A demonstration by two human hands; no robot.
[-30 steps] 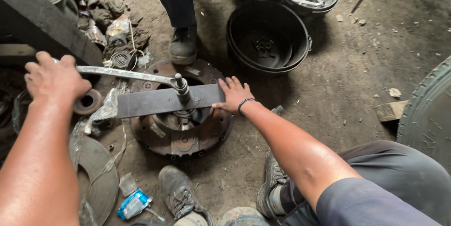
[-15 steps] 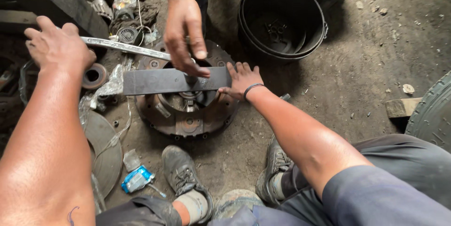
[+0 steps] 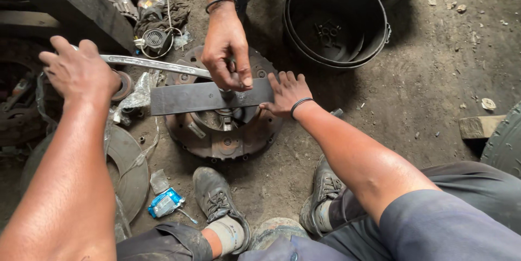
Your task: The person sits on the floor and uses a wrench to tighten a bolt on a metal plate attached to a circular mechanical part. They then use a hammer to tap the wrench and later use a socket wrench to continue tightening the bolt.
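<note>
Flat dark steel bar (image 3: 190,97), seemingly rust-flecked, across round clutch plate (image 3: 217,144)

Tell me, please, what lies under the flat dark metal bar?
Under the flat metal bar sits a rusty round clutch plate on the dirt floor. The right hand presses the bar's end; another person's hand covers its middle, hiding the plate's centre.

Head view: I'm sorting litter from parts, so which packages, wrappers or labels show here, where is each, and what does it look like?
Blue sachet: on the ground left of the shoe, small, crumpled, blue and white.
Clear plastic wrapper: beside the left hand, at the bar's left end, crumpled, see-through.
Plastic bag: top left among rags, clear with brownish contents.
No signs or screens.
</note>
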